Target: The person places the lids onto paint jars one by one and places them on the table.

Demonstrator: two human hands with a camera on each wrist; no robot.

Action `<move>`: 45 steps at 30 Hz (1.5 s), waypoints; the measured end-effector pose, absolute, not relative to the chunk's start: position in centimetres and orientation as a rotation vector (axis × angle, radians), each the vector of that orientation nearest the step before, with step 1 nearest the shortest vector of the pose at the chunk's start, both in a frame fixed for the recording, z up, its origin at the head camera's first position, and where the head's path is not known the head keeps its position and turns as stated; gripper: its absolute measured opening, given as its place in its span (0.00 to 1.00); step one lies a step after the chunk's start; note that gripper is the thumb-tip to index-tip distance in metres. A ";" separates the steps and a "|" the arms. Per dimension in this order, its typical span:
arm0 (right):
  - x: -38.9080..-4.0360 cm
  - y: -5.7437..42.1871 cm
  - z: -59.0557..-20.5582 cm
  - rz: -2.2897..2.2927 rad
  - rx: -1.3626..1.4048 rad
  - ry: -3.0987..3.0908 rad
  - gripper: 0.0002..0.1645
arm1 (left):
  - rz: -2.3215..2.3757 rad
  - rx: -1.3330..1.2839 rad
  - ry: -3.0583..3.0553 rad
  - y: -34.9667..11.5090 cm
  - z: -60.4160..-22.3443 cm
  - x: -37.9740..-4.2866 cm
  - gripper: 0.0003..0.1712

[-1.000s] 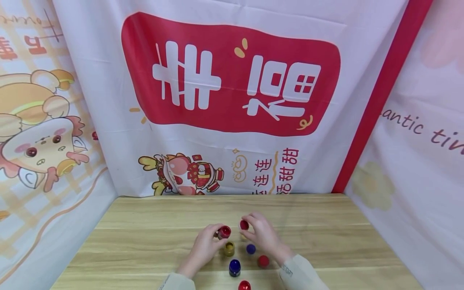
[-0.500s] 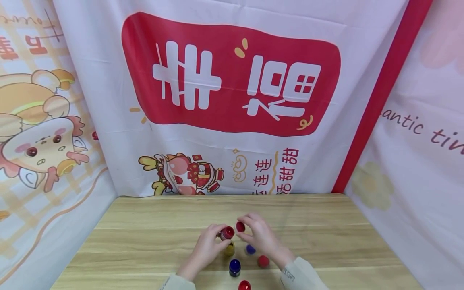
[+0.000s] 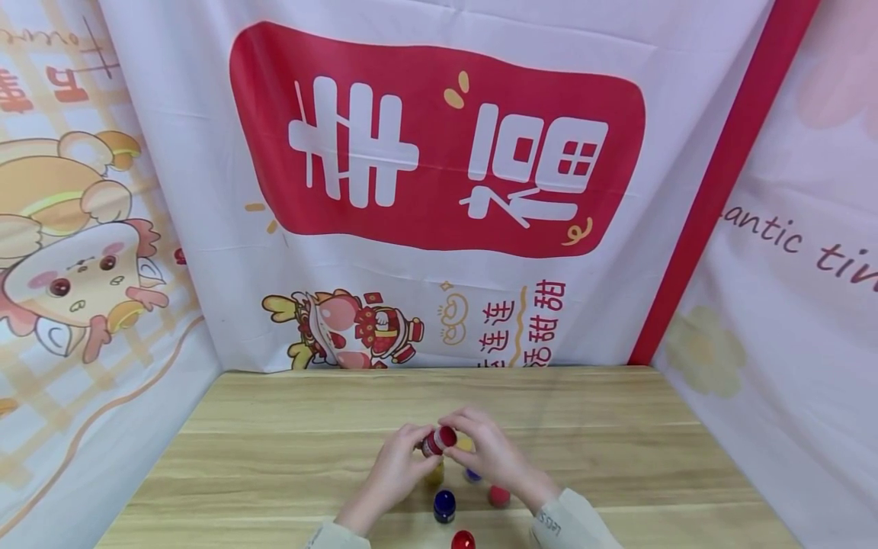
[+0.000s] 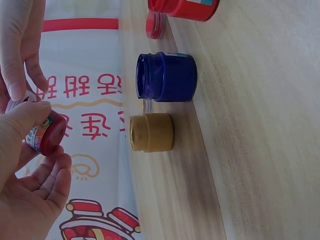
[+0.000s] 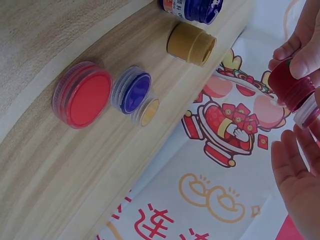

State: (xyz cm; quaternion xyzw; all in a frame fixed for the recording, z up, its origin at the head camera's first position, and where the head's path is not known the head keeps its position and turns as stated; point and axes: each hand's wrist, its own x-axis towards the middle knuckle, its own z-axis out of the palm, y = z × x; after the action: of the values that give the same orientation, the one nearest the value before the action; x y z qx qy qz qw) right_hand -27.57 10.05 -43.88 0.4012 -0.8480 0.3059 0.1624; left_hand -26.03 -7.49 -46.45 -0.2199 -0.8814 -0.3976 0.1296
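Observation:
My left hand (image 3: 392, 463) grips a small dark red paint jar (image 4: 50, 134) above the table, tilted toward the right hand. With thumb and fingers, my right hand (image 3: 492, 448) pinches a screw lid (image 5: 306, 112) right at the jar's mouth, as the right wrist view shows. Below the hands stands an uncapped yellow-ochre paint jar (image 4: 155, 132), partly hidden in the head view. Nearer me are an uncapped blue paint jar (image 3: 444, 506) and a bright red paint jar (image 3: 463, 540).
Three loose lids lie right of the jars: a red lid (image 5: 87, 97), a blue lid (image 5: 134, 92) and a yellow lid (image 5: 149, 112). The wooden table (image 3: 288, 435) ends at a printed cloth backdrop (image 3: 233, 320), with cloth on both sides.
The lid in my right hand has moved left onto the mouth of the dark red jar. My left hand has tilted the jar and shifted it slightly right.

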 end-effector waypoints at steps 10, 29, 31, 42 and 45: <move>-27.5 10.1 -43.6 0.857 1.239 -2.384 0.26 | -1.139 -0.637 -2.564 -7.3 -45.9 -25.7 0.21; -27.4 9.9 -43.6 0.928 1.078 -2.524 0.24 | -1.116 -0.625 -2.595 -7.1 -45.8 -25.5 0.21; -27.4 10.0 -43.6 0.923 1.096 -2.519 0.28 | -1.114 -0.627 -2.588 -7.1 -45.8 -25.4 0.21; -27.6 10.5 -42.9 0.859 1.379 -2.394 0.30 | -1.150 -0.627 -2.592 -7.3 -45.6 -25.4 0.20; -27.7 10.5 -43.1 0.858 1.381 -2.387 0.30 | -1.153 -0.624 -2.589 -7.3 -45.5 -25.4 0.21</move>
State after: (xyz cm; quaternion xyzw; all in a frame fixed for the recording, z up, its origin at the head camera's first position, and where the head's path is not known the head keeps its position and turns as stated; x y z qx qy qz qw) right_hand -27.71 10.53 -43.06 0.4743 -0.8199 0.2946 0.1264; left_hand -25.37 -7.30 -45.48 -0.2135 -0.8858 -0.3944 0.1196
